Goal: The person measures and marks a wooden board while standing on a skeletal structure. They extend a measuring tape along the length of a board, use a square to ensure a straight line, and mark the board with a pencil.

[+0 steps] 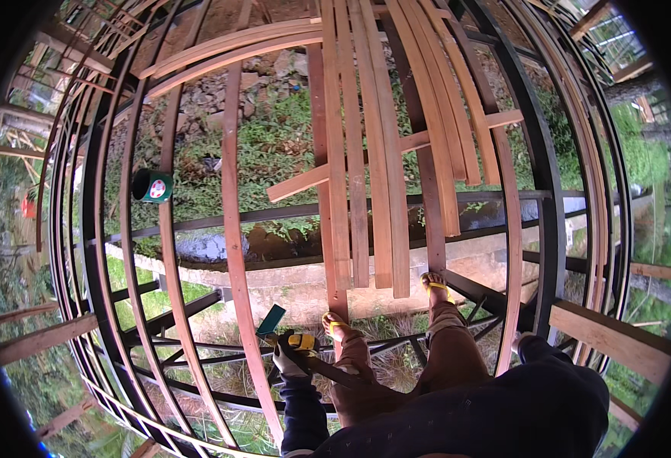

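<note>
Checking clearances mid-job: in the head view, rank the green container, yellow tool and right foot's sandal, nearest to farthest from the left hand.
1. Yellow tool: right at the left hand.
2. Right foot's sandal: ahead, to the hand's right.
3. Green container: farthest, ahead and well left.

Bare joists (231,183) and planks (387,168) show a building site.
</note>
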`<state>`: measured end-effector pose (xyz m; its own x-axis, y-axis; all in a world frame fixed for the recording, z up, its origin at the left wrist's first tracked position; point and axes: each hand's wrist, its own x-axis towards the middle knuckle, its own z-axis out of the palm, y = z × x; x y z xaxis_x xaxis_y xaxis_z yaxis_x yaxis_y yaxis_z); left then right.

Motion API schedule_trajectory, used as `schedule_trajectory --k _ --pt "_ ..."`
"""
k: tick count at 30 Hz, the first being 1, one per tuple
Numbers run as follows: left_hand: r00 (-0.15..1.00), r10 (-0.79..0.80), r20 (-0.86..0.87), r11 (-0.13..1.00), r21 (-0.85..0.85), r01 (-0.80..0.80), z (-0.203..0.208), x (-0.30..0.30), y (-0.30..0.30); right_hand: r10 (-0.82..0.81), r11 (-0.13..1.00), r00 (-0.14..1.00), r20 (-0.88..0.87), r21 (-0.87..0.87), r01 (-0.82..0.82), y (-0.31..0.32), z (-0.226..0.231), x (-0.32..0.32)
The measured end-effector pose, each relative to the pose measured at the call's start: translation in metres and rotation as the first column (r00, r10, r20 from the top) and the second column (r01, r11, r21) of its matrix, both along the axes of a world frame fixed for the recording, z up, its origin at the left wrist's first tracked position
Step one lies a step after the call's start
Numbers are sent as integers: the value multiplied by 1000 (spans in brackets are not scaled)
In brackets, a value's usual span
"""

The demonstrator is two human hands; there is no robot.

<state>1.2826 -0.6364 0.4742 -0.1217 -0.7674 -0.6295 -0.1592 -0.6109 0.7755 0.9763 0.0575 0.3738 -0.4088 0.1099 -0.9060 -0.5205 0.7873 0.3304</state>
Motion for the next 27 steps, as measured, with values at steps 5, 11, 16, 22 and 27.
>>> schedule_trajectory --k 5,11,16,22,27 --pt "940 -15 341 938 -322 131 52 68 -13 646 744 680 348 -487 -458 -136 147 -35" --pt "468 -60 882 920 -133 369 87 123 67 -576 521 786 224 -641 564 -202 117 -98" --pt "272 -372 888 871 232 432 87 151 106 -578 423 811 95 -814 397 -270 158 -107" --pt "217 -547 808 751 360 553 84 190 54 -505 481 862 47 -813 327 -297 193 -43" --pt "201 -535 821 711 309 631 75 181 -32 -574 553 817 -43 -756 349 -271 185 6"
